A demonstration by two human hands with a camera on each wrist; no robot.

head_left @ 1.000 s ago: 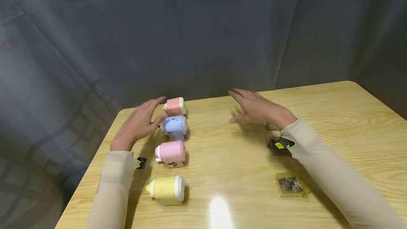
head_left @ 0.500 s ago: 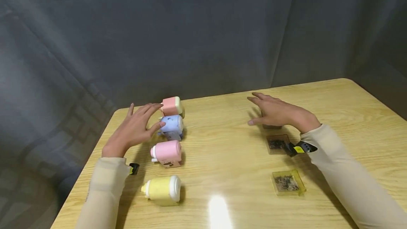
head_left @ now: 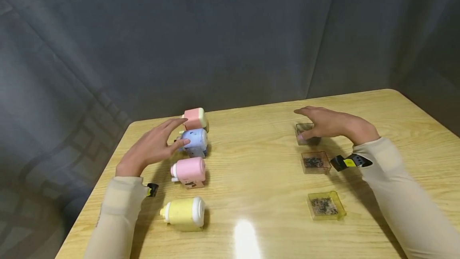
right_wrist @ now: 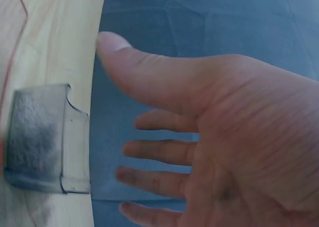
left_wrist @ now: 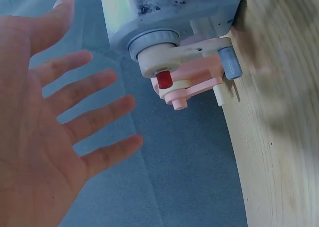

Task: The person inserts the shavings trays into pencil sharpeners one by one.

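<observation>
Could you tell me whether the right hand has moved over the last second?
Yes. The right hand has shifted rightward, away from the sharpeners, and is now over the far tray.

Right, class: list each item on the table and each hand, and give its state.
Left hand: open, beside blue sharpener.
Right hand: open, over far tray.
Blue sharpener: on its side.
Pink sharpener: on its side.
Yellow sharpener: on its side.
Middle tray: holds shavings.
Near tray: holds shavings.

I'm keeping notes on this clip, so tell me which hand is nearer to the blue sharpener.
Left. The left hand reaches the blue sharpener with its fingertips at its crank end; the right hand is across the table, over the farthest clear tray.
</observation>
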